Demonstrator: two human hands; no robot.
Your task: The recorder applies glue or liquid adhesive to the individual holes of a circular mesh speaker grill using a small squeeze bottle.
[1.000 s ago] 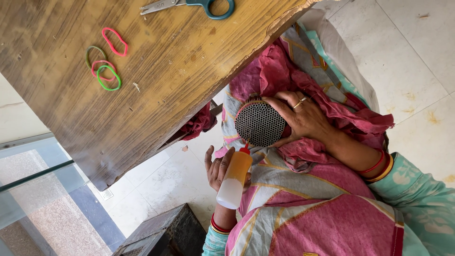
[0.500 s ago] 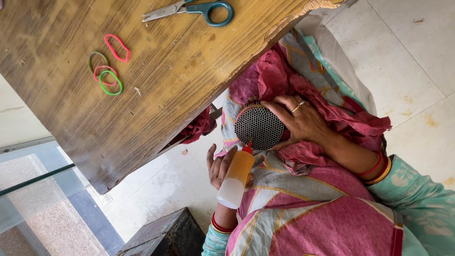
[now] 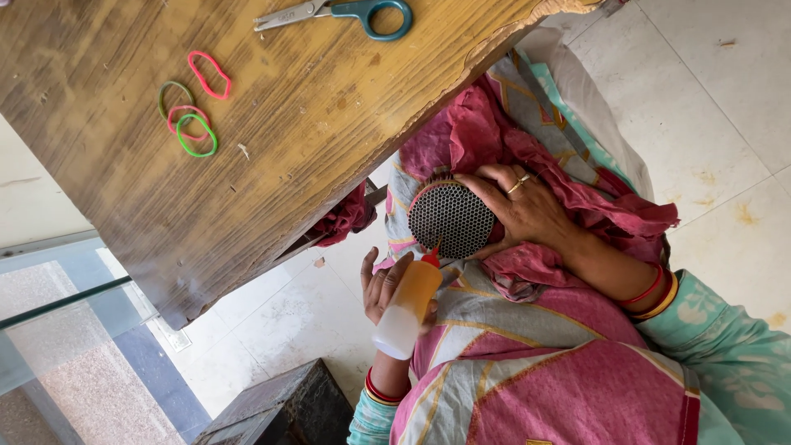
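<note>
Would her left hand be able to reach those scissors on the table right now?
Probably not at once: the left hand grips a squeeze bottle in her lap, below the wooden table, and the scissors lie on its far side.

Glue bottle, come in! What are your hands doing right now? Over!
Left hand grips squeeze bottle, red tip at round mesh disc. Right hand holds disc on lap. Nothing in between.
</note>
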